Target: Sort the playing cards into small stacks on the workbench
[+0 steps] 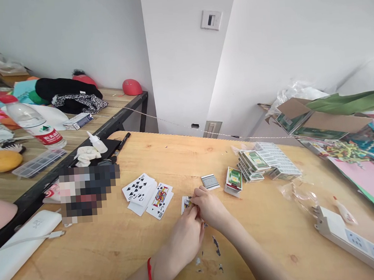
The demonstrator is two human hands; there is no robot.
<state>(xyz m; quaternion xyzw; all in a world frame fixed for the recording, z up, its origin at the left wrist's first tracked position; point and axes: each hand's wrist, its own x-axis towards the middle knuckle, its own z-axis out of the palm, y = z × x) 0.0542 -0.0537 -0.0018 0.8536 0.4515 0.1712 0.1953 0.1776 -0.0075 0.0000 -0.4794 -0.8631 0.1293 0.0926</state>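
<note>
My left hand (187, 233), with a red string round the wrist, meets my right hand (210, 205) over the table. The fingers of both are closed at a face card, a playing card (184, 203), which shows beyond them on the left; the fingers hide the rest of it. To the left lie loose playing cards (139, 189) face up, with a jack (161, 196) among them. Just past my right hand is a patterned card stack (210, 182), back side up. Right of that stands a green and white card box (233, 179).
Several more card boxes (280, 163) are stacked at the back right. A power strip (350, 235) lies at the right and a white power bank (24, 245) at the left. A string (179, 122) crosses behind. A side table holds a water bottle (37, 125).
</note>
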